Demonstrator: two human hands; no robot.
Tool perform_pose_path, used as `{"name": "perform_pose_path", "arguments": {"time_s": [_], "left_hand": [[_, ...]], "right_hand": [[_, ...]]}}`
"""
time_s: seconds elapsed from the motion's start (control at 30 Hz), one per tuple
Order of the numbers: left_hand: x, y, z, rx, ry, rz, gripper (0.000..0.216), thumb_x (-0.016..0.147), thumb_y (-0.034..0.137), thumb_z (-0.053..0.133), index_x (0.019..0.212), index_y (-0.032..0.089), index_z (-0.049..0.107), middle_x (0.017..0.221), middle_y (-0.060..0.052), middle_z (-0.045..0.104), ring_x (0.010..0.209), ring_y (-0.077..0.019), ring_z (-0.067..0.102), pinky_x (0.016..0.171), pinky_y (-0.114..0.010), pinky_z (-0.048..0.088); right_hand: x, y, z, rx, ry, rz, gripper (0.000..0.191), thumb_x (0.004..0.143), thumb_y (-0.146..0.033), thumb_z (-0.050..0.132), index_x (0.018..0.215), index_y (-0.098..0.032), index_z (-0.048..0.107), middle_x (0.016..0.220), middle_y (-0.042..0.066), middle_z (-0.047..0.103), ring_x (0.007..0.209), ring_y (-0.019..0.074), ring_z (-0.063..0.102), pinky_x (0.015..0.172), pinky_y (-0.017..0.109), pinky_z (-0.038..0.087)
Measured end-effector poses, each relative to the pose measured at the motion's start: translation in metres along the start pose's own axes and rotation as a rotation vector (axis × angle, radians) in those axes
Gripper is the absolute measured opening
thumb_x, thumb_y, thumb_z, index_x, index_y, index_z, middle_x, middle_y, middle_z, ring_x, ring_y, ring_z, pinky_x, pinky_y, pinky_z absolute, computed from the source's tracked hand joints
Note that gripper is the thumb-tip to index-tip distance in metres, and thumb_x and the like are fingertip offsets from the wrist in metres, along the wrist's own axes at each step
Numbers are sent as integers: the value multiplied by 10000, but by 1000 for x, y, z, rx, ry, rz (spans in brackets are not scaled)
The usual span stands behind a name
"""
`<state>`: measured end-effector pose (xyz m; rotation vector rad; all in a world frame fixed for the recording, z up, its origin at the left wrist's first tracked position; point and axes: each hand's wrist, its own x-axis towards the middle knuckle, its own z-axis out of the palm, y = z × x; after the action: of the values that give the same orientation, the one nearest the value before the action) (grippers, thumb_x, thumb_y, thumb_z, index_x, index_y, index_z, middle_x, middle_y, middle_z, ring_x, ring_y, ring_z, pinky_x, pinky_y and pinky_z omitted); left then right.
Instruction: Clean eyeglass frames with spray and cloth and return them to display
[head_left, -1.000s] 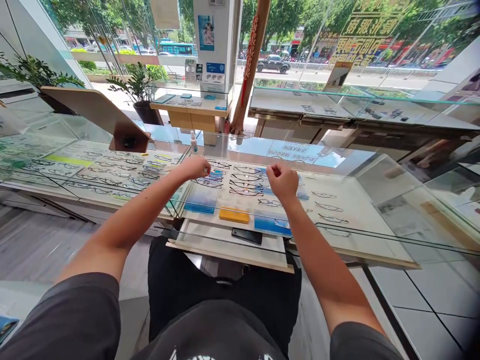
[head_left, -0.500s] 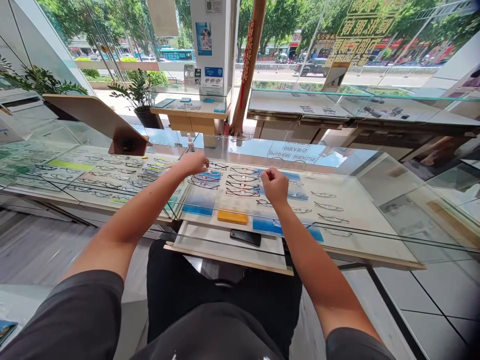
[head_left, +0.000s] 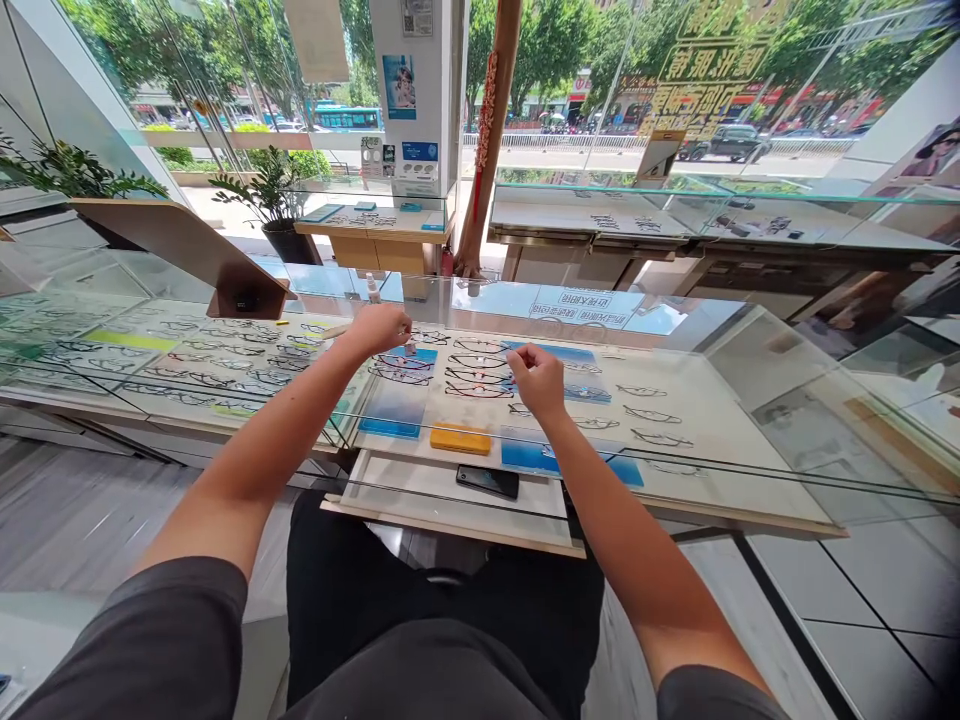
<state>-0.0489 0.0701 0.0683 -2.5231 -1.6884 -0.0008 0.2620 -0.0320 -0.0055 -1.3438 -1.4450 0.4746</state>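
Note:
My left hand (head_left: 381, 328) is held over the glass display counter (head_left: 645, 315), fingers curled together and pointing down. Whatever it may pinch is too small to make out. To its right, at about the same height, my right hand (head_left: 538, 378) is closed, thumb and forefinger pressed together; I cannot make out anything between them. Under the glass, between the two hands, lies a column of eyeglasses (head_left: 478, 376). More eyeglasses (head_left: 401, 370) lie below my left hand on a blue card (head_left: 390, 418). A small spray bottle (head_left: 373, 288) stands just beyond my left hand.
An orange glasses case (head_left: 460, 439) lies nearer me. In front of my lap, a pulled-out drawer (head_left: 405, 490) holds a black phone (head_left: 487, 481). A tilted wooden stand (head_left: 180, 240) rises at the left. Other display counters (head_left: 592, 210) and a pillar (head_left: 486, 140) stand beyond.
My right hand has shifted slightly left and tilted, its thumb and forefinger now showing in a pinch. My left hand stays nearly in place. The whole view has shifted slightly.

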Motion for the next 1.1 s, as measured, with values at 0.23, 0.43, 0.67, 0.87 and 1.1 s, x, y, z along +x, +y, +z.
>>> {"name": "perform_pose_path", "arguments": {"time_s": [0.23,0.43,0.67,0.87,1.1], "left_hand": [[-23,18,-30,-454,255,92,267,930,392,635,921,178,794,1002,-96,793,907,-213,675,832,-350,502],[-33,66,-5,-1033,344,135,276,872,445,722,826,173,732,868,-43,736,863,-188,635,833,-328,469],[-47,97,27,-1584,155,34,365,803,516,849,812,180,708,676,19,565,595,-98,435,565,-250,302],[-60,105,29,-1660,64,-6,376,791,510,880,802,178,704,663,28,550,598,-92,442,566,-238,316],[-66,114,31,-1693,42,14,374,804,508,880,809,176,709,703,21,579,611,-90,443,577,-241,329]], "right_hand": [[-4,-6,3,101,-28,-4,267,905,-437,630,742,-226,638,657,-8,549,658,169,493,632,319,467],[-5,-10,1,239,-80,42,313,892,-469,662,693,-229,636,591,-19,495,588,155,464,542,301,474],[-8,-19,3,443,-185,135,351,870,-502,675,650,-231,643,536,-21,493,503,131,442,486,292,451],[-15,-24,9,571,-249,212,339,828,-510,711,650,-227,654,590,-6,519,534,134,459,465,276,457],[-19,-26,7,770,-313,332,324,810,-494,755,667,-211,691,578,-13,512,565,129,469,601,301,545]]}}
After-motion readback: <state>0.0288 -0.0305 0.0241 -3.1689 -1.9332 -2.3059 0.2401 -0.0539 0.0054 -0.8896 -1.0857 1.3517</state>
